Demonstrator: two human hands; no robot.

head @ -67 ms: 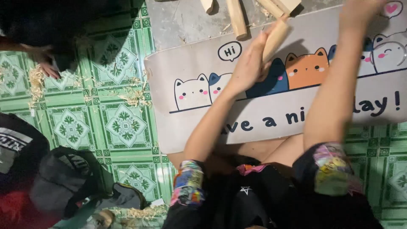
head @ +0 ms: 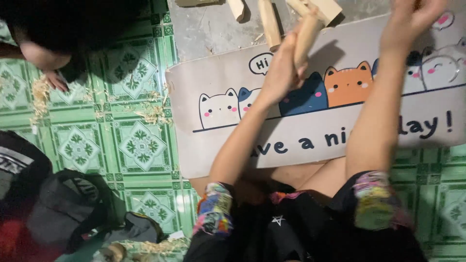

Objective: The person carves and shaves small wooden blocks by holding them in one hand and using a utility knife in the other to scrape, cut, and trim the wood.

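We see the left hand point(head: 281, 73) wrapped around a round wooden stick point(head: 307, 38), which rises tilted toward one o'clock above the mat. The right hand point(head: 412, 19) is raised at two o'clock of the view, blurred and cut by the upper edge, so we cannot tell whether it grips anything. Under both arms lies a pale grey mat point(head: 218, 155) printed with a row of cartoon cats. It rests partly on green patterned floor tiles point(head: 141, 140) and partly on bare grey concrete point(head: 208, 29) at twelve o'clock. Several cut wooden pieces point(head: 269, 22) lie on the concrete just past the mat's far edge. Pale wood shavings point(head: 153, 114) are scattered on the tiles at nine o'clock of the mat. At ten o'clock another person's hand point(head: 56, 80) touches the tiles. A dark bag point(head: 63, 213) sits at seven o'clock.
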